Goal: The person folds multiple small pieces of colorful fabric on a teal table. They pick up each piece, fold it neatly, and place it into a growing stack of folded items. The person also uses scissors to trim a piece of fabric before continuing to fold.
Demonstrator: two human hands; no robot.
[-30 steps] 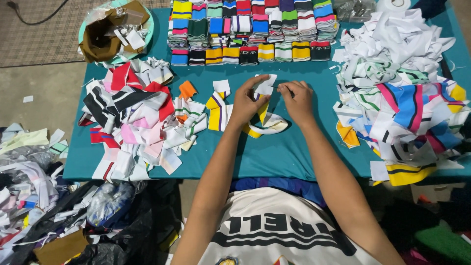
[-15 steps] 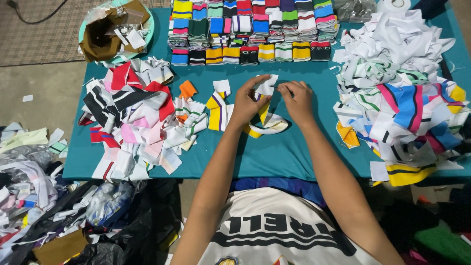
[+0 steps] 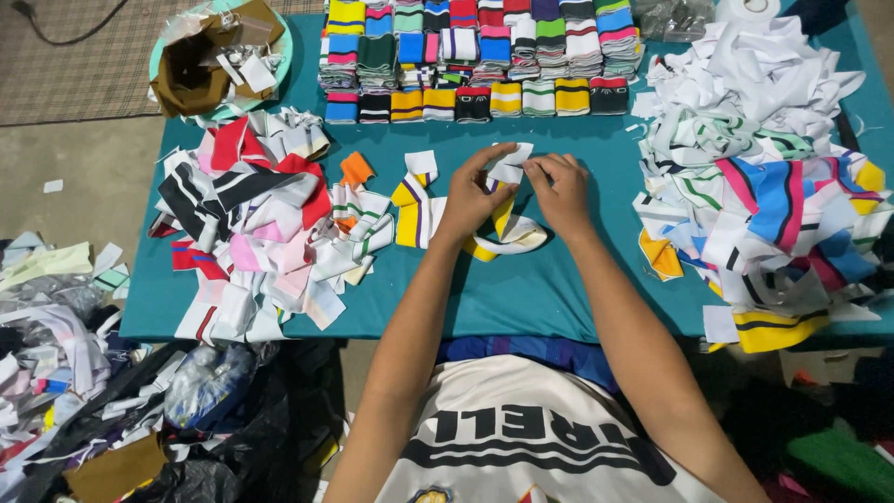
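Note:
A white and yellow ribbed fabric strip point(image 3: 507, 233) lies looped on the teal table point(image 3: 521, 289) in front of me. My left hand point(image 3: 475, 196) pinches its upper end, and my right hand point(image 3: 559, 191) grips the same end from the other side. The white end point(image 3: 510, 169) sticks up between my fingertips. Just left of my hands lies a yellow, white and purple striped piece point(image 3: 410, 210).
A loose heap of mixed strips point(image 3: 251, 224) covers the table's left side. A larger heap point(image 3: 754, 158) fills the right. Neat rows of folded striped pieces point(image 3: 475, 56) line the far edge. A basin with brown scraps point(image 3: 209, 61) sits far left. Bags and offcuts point(image 3: 84, 373) litter the floor.
Both hands stay at the same spot on the strip. The fingers have shifted slightly on its upper end.

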